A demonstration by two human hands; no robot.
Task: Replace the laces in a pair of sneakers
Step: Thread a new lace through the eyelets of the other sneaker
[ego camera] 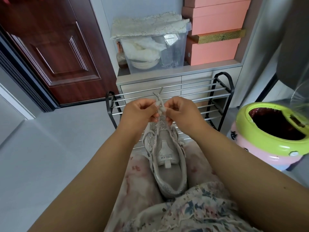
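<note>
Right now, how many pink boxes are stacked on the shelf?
4 pink cardboard boxes, stacked in the alcove's right side: bottom, second, third, top, cut off by the frame. More may sit above.

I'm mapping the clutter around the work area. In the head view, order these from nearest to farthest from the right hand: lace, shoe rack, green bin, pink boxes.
From the right hand:
1. Lace, pinched in its fingers.
2. Shoe rack, just behind it.
3. Green bin, off to the right.
4. Pink boxes, up on the cabinet.

views: 1 | our head camera looks forward-down, close above the sneaker (164, 158) on our lap
</note>
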